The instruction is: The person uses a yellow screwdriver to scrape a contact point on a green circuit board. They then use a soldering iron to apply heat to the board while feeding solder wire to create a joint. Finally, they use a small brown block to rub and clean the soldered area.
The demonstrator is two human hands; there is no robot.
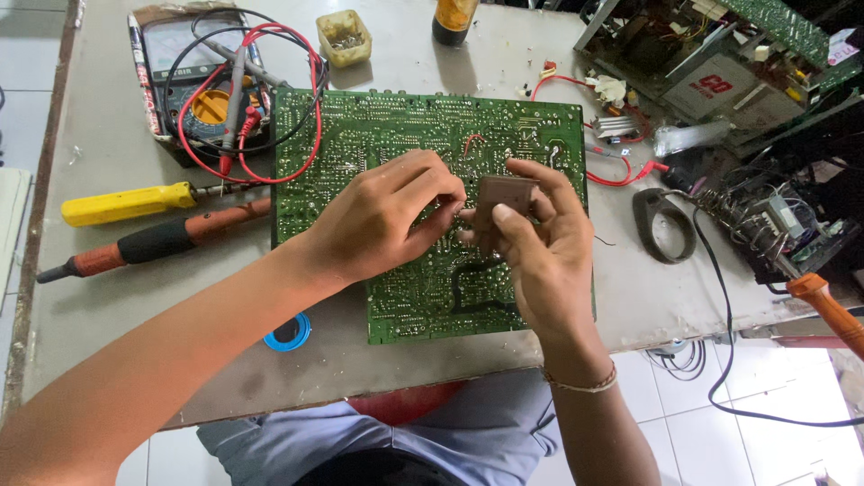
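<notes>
A large green circuit board [360, 135] lies solder side up on the grey table [117, 288]. My right hand [540, 261] holds a small brown flat block [504, 200] upright above the board's middle. My left hand [382, 216] is curled beside it, fingertips pinched together right at the block's left edge. What the left fingers pinch is too small to make out. Both hands hover over the board's centre and hide part of it.
A multimeter [193, 49] with red and black leads sits at the back left. Yellow [126, 203] and orange-black [148, 241] screwdrivers lie left. A soldering iron [828, 306] rests in its stand [738, 216] at right. A blue solder reel [290, 333], a small yellow tub [344, 38] and open electronics chassis [720, 54] surround.
</notes>
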